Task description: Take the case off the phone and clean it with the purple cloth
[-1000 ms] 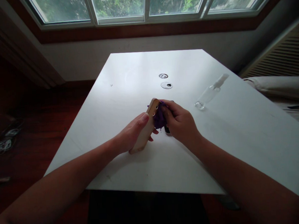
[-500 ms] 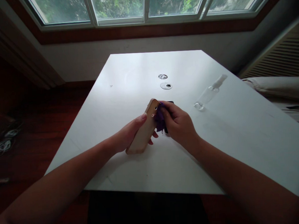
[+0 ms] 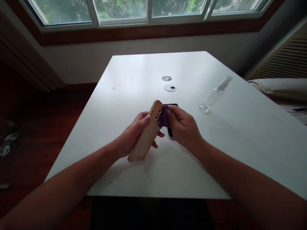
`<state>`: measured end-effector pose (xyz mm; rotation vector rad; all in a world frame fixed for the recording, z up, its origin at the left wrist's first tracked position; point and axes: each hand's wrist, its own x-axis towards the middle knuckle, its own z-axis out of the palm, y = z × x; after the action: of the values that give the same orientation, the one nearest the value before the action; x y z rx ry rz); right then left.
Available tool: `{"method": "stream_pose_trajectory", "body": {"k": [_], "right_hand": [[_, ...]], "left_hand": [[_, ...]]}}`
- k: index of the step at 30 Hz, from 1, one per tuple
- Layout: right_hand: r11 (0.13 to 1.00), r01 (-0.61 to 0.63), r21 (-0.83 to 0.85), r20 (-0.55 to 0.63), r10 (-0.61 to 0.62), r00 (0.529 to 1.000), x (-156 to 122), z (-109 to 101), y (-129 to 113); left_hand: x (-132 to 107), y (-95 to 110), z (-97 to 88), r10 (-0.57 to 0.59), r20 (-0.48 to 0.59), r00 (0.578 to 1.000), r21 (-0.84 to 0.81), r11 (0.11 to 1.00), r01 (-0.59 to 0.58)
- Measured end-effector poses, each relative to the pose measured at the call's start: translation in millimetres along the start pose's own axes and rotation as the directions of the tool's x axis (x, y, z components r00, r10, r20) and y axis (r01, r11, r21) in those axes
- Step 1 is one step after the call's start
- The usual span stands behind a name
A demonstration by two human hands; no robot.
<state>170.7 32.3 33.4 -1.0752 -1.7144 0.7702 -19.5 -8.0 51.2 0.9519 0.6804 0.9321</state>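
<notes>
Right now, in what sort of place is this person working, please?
Probably a room in a home, though a small office is possible: a white table stands near a sliding window with trees outside, and the floor is reddish-brown, apparently of wood.

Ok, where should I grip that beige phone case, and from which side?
Probably the lower end of the beige phone case, pinched across its narrow width, coming from the person's side. The case is long and flat, slanting so that end juts toward the person. The left hand clasps its left edge; the right hand holds purple cloth at its upper end.
</notes>
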Motion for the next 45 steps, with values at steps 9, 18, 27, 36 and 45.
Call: {"method": "stream_pose_trajectory", "body": {"k": [9,18,27,36,45], "right_hand": [[0.999,-0.032,-0.005,0.005,0.032,0.999,1,0,4],[0.999,-0.007,-0.052,-0.011,0.006,1.000,1,1,9],[1.000,0.002,-0.011,-0.002,-0.002,1.000,-1,1,5],[0.999,0.004,-0.038,0.028,-0.003,1.000,0,1,6],[0.996,0.048,-0.080,0.107,-0.039,0.993,-3,0,-4]], "left_hand": [[0,5,-1.4,-0.003,-0.055,0.999,-0.006,1.000,0.003],[3,9,-10.1,-0.124,-0.013,0.992,-0.174,0.977,0.120],[2,10,-11.8,-0.112,0.040,0.993,-0.152,0.981,0.117],[5,6,-9.3,-0.054,-0.061,0.997,-0.100,0.994,0.048],[5,2,-8.6,-0.010,-0.170,0.985,-0.121,0.993,-0.011]]}}
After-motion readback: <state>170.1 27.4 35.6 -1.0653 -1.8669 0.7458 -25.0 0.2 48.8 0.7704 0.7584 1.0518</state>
